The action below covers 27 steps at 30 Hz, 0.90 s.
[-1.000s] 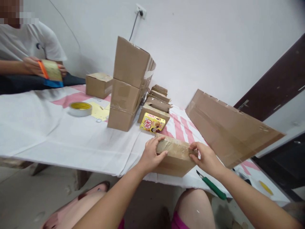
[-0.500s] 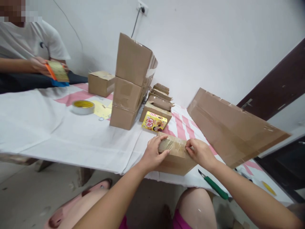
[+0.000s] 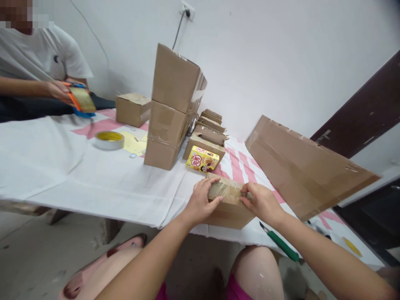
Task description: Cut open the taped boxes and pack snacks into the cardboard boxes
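A small taped cardboard box lies at the near edge of the white-clothed table. My left hand is closed around its left end, thumb on the front face. My right hand grips its right end, fingers pressed on the taped top. A green-handled utility knife lies just right of my right wrist. A yellow printed carton stands right behind the box.
A stack of three brown boxes rises mid-table, with folded boxes behind the carton. A big flattened cardboard sheet leans at right. A tape roll and one box sit left. Another person's hands hold a tape dispenser.
My right hand has slid leftward along the top of the box, closer to my left hand. The other person's tape dispenser has tipped down toward the table.
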Available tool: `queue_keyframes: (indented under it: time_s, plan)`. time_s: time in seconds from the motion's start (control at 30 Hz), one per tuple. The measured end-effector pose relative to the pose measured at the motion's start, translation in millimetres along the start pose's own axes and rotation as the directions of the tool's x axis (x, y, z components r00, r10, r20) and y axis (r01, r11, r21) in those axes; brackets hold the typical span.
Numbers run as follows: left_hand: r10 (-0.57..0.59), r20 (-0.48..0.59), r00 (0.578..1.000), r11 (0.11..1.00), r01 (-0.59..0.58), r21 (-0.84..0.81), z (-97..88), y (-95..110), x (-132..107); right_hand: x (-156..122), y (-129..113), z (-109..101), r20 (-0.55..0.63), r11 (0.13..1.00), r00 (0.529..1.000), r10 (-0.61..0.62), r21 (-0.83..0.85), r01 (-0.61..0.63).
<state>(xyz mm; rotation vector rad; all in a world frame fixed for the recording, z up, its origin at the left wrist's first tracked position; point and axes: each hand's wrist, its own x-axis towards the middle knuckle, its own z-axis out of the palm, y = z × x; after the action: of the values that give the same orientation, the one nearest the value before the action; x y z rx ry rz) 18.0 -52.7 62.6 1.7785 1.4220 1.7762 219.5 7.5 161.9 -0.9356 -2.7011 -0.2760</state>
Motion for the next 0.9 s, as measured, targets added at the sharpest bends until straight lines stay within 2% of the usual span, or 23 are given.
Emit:
queue_keyframes:
  time_s: [0.3,0.73,0.9]
  plan:
    - [0.024,0.009,1.0,0.999,-0.024,0.036,1.8,-1,-1,-3,-3,11,-0.041,0.973,0.993,-0.11,-0.211,0.099]
    - [0.025,0.003,1.0,0.997,-0.026,0.078,2.8,0,-1,-3,-2,23,-0.141,0.952,0.974,-0.177,-0.276,0.133]
    - [0.034,0.005,0.999,0.996,-0.034,0.082,2.9,-1,0,-2,-1,25,-0.161,0.962,0.97,-0.181,-0.235,0.141]
